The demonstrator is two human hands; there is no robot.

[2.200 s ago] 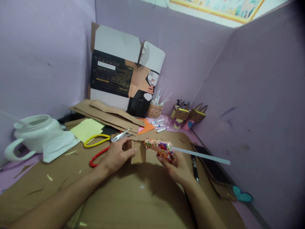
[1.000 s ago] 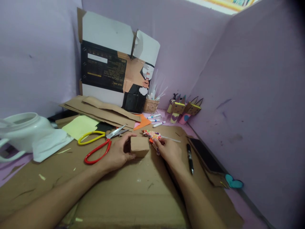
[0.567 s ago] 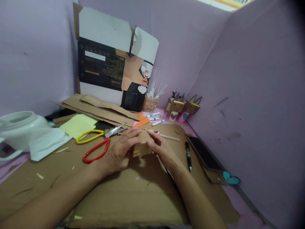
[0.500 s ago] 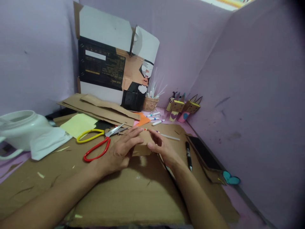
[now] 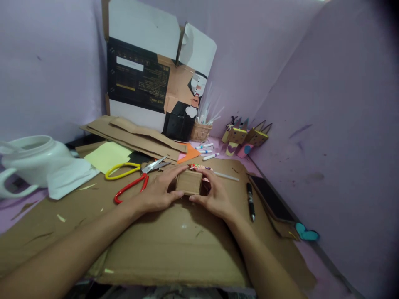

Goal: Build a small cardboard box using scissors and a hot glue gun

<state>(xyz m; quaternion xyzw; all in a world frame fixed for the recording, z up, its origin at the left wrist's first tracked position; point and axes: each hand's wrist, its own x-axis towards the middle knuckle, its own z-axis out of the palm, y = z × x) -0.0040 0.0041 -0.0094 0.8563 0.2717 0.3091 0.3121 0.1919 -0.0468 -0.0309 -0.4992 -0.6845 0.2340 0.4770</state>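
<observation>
A small cardboard box (image 5: 189, 182) is between my two hands, its flat brown face toward me. My left hand (image 5: 162, 189) grips its left side, thumb at the lower edge and fingers along the top. On the opposite side my right hand (image 5: 215, 195) holds it the same way, thumb low and fingers at the upper right corner. Just behind the box lies a patterned, colourful item (image 5: 201, 167), partly hidden, whose kind I cannot make out. Scissors (image 5: 145, 170) with one yellow and one red handle rest open left of my left hand.
A white teapot-like pot (image 5: 34, 160) stands at the left by yellow paper (image 5: 107, 157). Cardboard strips (image 5: 137, 135) and markers (image 5: 211, 156) lie behind. To the right are a pen (image 5: 250, 201), a phone (image 5: 271, 197) and cardboard figures (image 5: 238, 137). A cardboard sheet (image 5: 174, 257) covers the table.
The small box has turned so that its flat face shows between my hands. My left hand has shifted from over its top to its left side. The whole view has moved slightly.
</observation>
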